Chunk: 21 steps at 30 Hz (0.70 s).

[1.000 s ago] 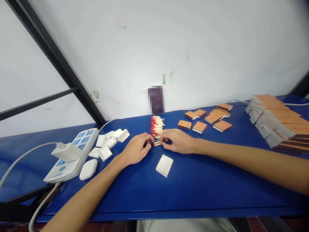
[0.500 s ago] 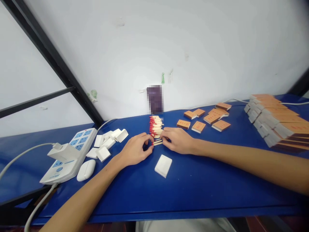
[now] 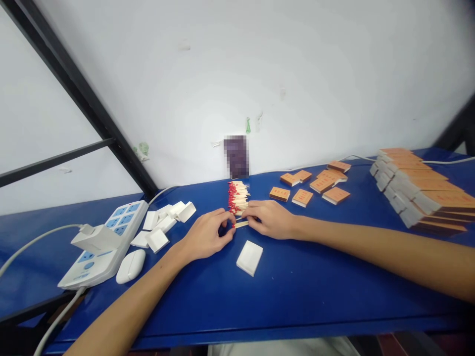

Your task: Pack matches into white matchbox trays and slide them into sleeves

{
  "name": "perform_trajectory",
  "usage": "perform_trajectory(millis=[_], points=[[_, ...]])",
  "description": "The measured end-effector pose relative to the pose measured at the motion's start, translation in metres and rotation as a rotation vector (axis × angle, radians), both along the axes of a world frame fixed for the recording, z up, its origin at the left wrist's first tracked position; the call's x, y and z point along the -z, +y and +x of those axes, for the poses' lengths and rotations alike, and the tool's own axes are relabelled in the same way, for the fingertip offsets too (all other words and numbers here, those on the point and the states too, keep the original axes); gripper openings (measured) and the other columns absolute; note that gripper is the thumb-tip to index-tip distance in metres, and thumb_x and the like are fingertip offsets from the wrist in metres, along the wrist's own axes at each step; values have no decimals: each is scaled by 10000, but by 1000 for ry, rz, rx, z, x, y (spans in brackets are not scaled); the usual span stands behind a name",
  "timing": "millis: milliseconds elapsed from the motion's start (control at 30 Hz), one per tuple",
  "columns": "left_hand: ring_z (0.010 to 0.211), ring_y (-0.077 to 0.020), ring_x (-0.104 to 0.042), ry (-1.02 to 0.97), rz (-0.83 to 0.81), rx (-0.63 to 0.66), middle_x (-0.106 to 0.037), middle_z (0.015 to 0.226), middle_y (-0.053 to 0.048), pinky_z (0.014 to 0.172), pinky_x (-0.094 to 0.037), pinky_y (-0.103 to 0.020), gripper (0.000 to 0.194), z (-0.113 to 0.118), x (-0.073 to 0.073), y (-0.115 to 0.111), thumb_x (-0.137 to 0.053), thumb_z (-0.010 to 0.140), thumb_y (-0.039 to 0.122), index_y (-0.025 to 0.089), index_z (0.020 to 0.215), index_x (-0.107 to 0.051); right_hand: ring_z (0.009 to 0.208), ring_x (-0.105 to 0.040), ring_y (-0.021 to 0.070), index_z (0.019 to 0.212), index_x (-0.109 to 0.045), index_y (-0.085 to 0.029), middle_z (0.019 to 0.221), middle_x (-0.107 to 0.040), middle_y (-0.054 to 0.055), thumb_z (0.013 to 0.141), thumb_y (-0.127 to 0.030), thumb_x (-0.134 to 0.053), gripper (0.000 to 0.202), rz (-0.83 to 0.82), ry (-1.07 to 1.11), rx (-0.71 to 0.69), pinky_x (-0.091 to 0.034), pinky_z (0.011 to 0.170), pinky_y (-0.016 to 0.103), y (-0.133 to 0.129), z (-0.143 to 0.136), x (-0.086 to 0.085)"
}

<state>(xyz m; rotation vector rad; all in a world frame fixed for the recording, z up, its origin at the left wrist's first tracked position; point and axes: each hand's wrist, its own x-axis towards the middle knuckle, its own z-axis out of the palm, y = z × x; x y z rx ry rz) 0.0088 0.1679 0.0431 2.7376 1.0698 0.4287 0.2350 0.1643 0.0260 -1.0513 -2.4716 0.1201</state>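
Observation:
A heap of red-headed matches (image 3: 238,196) lies on the blue table, heads to the left. Just in front of it, a few matches (image 3: 242,224) bridge the gap between my two hands. My left hand (image 3: 211,232) is closed, thumb and index fingertips at the red heads. From the other side, my right hand (image 3: 272,219) pinches the bare wooden ends, its fingers curled and partly hiding them. Nearer to me lies a white matchbox tray (image 3: 249,257), and I cannot tell which way up it is.
White trays (image 3: 157,240) lie in a pile at left, beside a white earbud case (image 3: 131,266) and a power strip (image 3: 120,220). Orange matchboxes (image 3: 302,198) are scattered at right, with a tall stack of matchboxes (image 3: 419,190) beyond. A pixelated dark object (image 3: 236,157) stands against the wall.
Fewer matches show between my hands, and they sit closer together. Both hands stay in nearly the same place. The whole view has shifted slightly.

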Motion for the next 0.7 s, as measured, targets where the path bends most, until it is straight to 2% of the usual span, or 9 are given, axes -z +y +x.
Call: perform_trajectory(millis=[300, 367, 500, 600, 700], points=[[668, -140, -509, -43, 34, -11, -560, 814, -7, 635, -390, -276, 199, -1, -4, -4, -493, 912, 354, 211, 1018, -582, 861, -638, 177, 1078, -682, -178, 1005, -706, 65, 882, -141, -465, 295, -10, 31, -18, -431, 745, 275, 1, -1, 2], [702, -151, -524, -46, 65, 33, -568, 836, -19, 663, -397, -286, 209, 3, -7, -12, -484, 919, 374, 203, 991, -578, 873, -644, 178, 1101, -674, -176, 1038, -712, 65, 876, -129, -464, 311, -27, 36, -21, -435, 756, 278, 0, -1, 1], [735, -182, -530, 60, 116, 205, -573, 809, -29, 668, -382, -305, 249, 14, -9, -27, -538, 866, 435, 190, 825, -543, 895, -650, 184, 1077, -678, -171, 1018, -718, 65, 877, -129, -464, 296, -33, 16, -18, -438, 774, 282, 1, 1, 2], [708, -178, -515, 109, 107, 254, -561, 769, -19, 663, -374, -307, 172, 19, -8, -33, -561, 818, 349, 191, 762, -522, 911, -653, 186, 1068, -680, -174, 1026, -718, 64, 879, -137, -468, 287, -28, 9, -11, -438, 774, 278, 2, 1, 3], [683, -161, -505, 112, 48, 266, -557, 767, -10, 645, -368, -294, 20, 19, -7, -34, -536, 782, 214, 196, 788, -543, 895, -659, 186, 1061, -687, -180, 1030, -724, 62, 883, -146, -465, 287, -38, 4, 3, -434, 749, 269, 2, 0, 2]])
